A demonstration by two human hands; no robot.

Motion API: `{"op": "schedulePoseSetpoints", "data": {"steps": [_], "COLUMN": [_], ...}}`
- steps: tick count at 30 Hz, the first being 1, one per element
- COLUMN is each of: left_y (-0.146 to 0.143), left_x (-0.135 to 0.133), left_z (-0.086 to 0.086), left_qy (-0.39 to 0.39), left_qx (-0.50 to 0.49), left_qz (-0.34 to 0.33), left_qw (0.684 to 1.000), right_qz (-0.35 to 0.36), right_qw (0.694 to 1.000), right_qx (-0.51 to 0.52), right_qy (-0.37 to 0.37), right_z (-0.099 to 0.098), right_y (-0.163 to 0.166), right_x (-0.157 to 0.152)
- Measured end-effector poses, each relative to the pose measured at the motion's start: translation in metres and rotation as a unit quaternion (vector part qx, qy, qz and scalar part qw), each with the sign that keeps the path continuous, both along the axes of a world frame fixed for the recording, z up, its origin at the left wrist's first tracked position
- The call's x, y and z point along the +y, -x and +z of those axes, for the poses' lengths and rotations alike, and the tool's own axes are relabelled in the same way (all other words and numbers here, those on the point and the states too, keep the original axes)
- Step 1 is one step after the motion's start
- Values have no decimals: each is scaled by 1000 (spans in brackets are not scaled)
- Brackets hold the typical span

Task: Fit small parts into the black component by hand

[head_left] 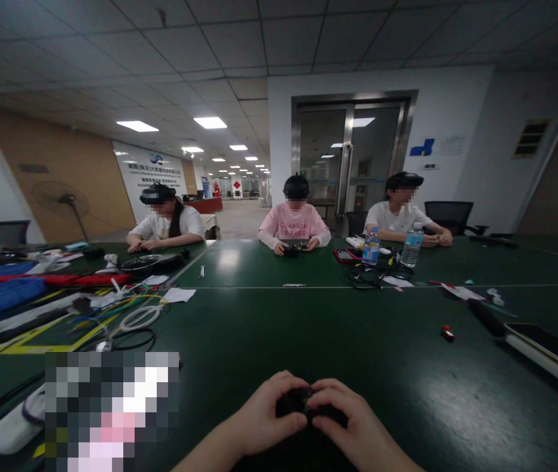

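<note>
Evidently my left hand [271,412] and right hand [345,413] are closed on a small dark object [300,397] at the near middle of the green table [239,328], mid-handling, though what is done or left I cannot tell, with three people [294,224] seated on the far side and glass doors [320,157] behind, under a tiled ceiling [288,39].

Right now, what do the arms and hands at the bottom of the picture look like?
The left grip and right grip are bare human hands, with slender, rounded fingers and no gloves. The left forearm and right forearm are bare as far as they show: no sleeves, watch, cables or markings in view.
</note>
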State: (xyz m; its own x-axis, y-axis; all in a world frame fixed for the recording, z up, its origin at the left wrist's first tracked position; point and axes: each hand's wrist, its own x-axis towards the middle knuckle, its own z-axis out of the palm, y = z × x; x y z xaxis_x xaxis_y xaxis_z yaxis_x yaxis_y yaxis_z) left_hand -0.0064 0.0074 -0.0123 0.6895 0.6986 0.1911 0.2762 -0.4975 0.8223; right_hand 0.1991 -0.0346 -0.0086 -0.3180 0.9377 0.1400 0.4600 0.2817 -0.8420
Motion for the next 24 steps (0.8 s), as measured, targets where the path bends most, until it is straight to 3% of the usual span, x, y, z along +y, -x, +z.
{"op": "schedulePoseSetpoints", "data": {"steps": [24], "left_y": [-3], "left_x": [-4], "left_z": [-5], "left_qy": [52], "left_qx": [-40], "left_qz": [29], "left_qw": [997], "right_qz": [-22], "right_qw": [999], "right_qx": [15], "right_qy": [-43], "right_z": [-3], "right_y": [-1], "right_x": [2]}}
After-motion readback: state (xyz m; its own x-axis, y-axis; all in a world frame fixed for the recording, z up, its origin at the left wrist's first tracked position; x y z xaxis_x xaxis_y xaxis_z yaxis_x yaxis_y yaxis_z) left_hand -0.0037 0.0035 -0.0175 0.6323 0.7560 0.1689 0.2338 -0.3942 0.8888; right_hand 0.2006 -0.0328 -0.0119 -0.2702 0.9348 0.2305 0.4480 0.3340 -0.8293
